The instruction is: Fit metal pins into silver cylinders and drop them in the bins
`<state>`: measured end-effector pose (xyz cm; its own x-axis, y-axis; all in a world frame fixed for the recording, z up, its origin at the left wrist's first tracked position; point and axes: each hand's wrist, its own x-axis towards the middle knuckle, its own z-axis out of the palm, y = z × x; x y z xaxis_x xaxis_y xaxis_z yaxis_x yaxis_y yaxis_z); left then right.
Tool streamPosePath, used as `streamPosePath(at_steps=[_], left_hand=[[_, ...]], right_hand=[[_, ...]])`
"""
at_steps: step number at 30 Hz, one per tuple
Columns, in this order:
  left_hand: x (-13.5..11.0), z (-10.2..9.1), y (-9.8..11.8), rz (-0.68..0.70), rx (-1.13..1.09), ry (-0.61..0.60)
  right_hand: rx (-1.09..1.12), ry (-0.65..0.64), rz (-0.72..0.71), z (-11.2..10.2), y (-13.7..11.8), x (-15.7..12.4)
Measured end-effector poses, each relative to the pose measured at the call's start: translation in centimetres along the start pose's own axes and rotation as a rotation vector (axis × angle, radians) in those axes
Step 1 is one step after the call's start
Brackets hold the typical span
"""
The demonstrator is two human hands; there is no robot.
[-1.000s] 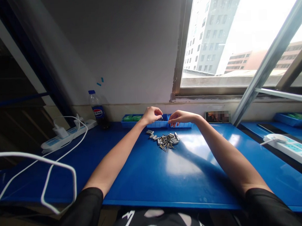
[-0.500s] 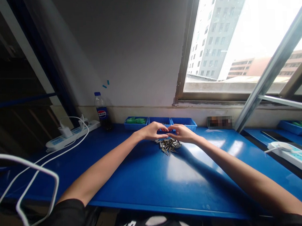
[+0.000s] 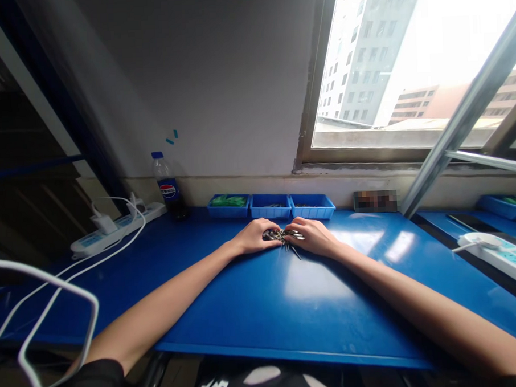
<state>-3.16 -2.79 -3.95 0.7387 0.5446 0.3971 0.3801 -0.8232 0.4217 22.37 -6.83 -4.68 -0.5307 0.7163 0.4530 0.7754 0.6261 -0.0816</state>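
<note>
A pile of small metal pieces (image 3: 283, 234), silver and dark with some thin pointed ones, lies on the blue tabletop. My left hand (image 3: 260, 234) curls round the pile's left side, thumb at the near edge and fingers at the far edge. From the opposite side my right hand (image 3: 310, 235) cups the pile the same way, its fingers closed over several silver pieces. A few thin pieces stick out toward me between the hands. What lies under the palms is hidden.
Behind the hands stand three blue bins: a left bin (image 3: 228, 214) with green packets, a middle bin (image 3: 271, 213) and a right bin (image 3: 313, 213) with small parts. A cola bottle (image 3: 169, 189), a left power strip (image 3: 118, 229) with white cables and a right power strip (image 3: 511, 258) flank the blue table (image 3: 263, 313).
Both hands have come down from above the pile to its two sides and closed in on it. The pieces are pressed closer together. The camera view has shifted slightly.
</note>
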Motion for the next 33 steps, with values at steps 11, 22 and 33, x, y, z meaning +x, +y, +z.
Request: streamPosePath(at_steps=[11, 22, 33], left_hand=[[-0.6, 1.3, -0.9, -0.055, 0.152, 0.154], [-0.7, 1.2, 1.2, 0.099, 0.455, 0.126], [-0.3, 1.4, 2.3, 0.201, 0.717, 0.065]], right_hand=[[0.043, 0.159, 0.184, 0.3, 0.3, 0.1], [0.145, 0.244, 0.239, 1.5, 0.6, 0.2], [0.206, 0.286, 0.213, 0.7, -0.3, 0.1]])
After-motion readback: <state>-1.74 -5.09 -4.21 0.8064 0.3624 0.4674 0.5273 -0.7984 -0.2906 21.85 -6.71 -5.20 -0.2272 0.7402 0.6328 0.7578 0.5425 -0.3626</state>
